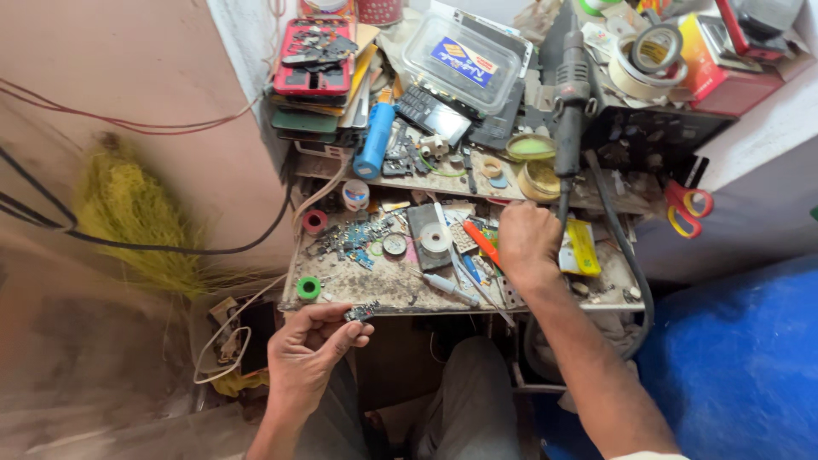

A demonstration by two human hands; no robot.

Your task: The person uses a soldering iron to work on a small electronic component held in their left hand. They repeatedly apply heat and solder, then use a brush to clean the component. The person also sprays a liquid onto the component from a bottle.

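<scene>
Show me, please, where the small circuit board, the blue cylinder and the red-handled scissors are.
small circuit board (pixel 361 312), head view, middle of the board.
blue cylinder (pixel 373 140), head view, middle of its body.
red-handled scissors (pixel 687 207), head view, on a handle loop.

Left hand (pixel 308 349) pinched shut, palm up — right hand (pixel 528 243) reaching forward, knuckles up.

One view only is given, taken from a camera worn on the head and aimed steeply down. The cluttered counter (pixel 383 285) is seen at close range, just beyond the left hand (pixel 311 345) and under the right hand (pixel 528 243).
</scene>
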